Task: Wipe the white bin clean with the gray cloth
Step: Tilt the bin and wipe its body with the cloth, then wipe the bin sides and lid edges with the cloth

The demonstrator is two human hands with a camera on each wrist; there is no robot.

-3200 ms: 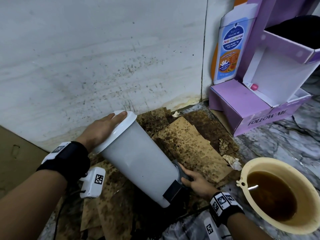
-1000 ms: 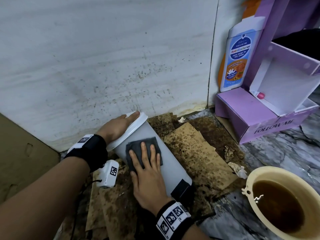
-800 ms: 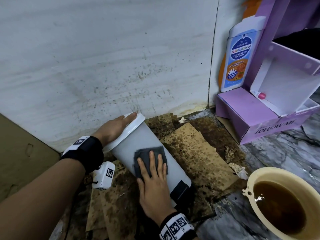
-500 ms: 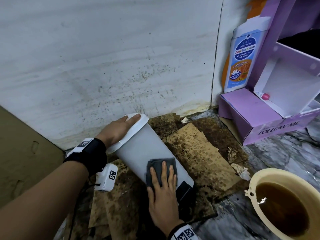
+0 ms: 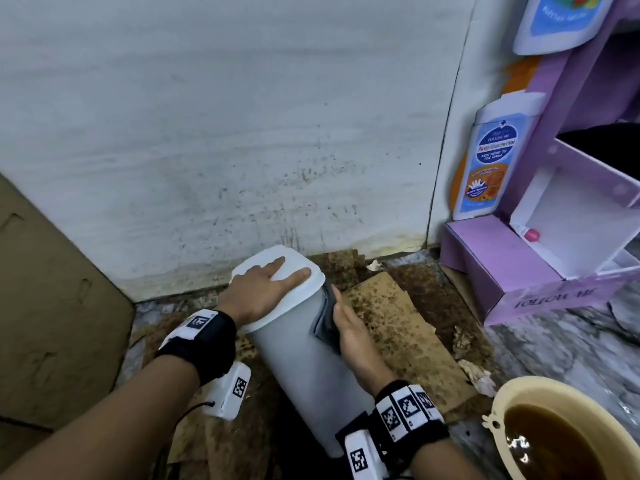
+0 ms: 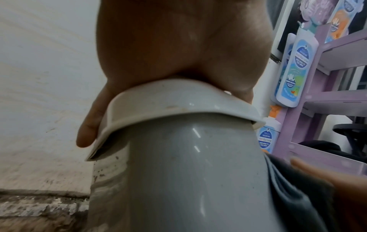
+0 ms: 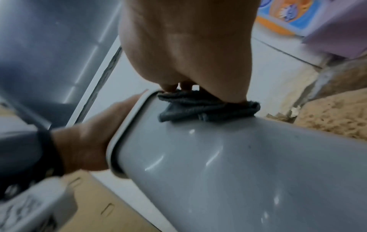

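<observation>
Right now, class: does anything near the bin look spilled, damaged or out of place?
Yes. The cardboard sheets under the tilted white bin are covered in brown stains, the wall behind is speckled low down, and crumpled paper scraps lie beside a basin of brown liquid.

Looks to me like a shop's back corner: purple cardboard display stand [image 5: 540,271] stocked with anti-bacterial wash bottles [image 5: 485,161], grimy wall [image 5: 242,116], stained cardboard [image 5: 391,327] on marble floor [image 5: 571,348].
</observation>
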